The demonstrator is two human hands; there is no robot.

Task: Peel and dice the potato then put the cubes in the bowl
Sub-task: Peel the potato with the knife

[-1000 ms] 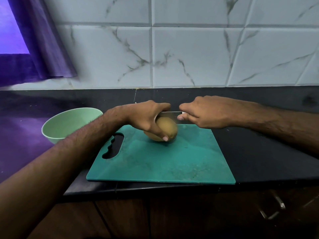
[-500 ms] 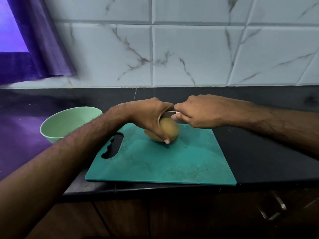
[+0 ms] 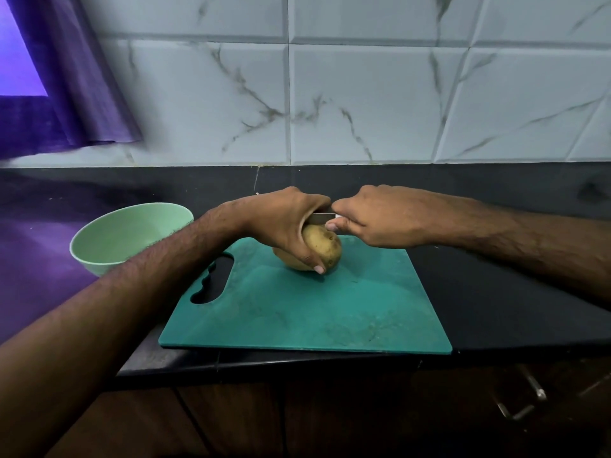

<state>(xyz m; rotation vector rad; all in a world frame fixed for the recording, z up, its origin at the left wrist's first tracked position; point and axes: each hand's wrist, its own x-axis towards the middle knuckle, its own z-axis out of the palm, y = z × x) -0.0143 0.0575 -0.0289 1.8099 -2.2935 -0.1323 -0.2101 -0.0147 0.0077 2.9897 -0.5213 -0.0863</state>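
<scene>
Potato [image 3: 322,247] sits on the green board [image 3: 330,312], left hand [image 3: 284,223] clamped over it w/ thumb curled down the near side. Right hand [image 3: 377,216] grips a knife [image 3: 320,218], blade flat at the potato's top. Best to keep strokes shallow & away from left fingers, turning the spud betw. passes. Skin looks matte, speckled, unpeeled; shape oval, apt to roll. Pale green bowl [image 3: 129,236] waits left of board, smooth & round

There was one potato [image 3: 325,246], one knife [image 3: 320,218], one green bowl [image 3: 129,236], one teal cutting board [image 3: 330,309], and two hands.
</scene>
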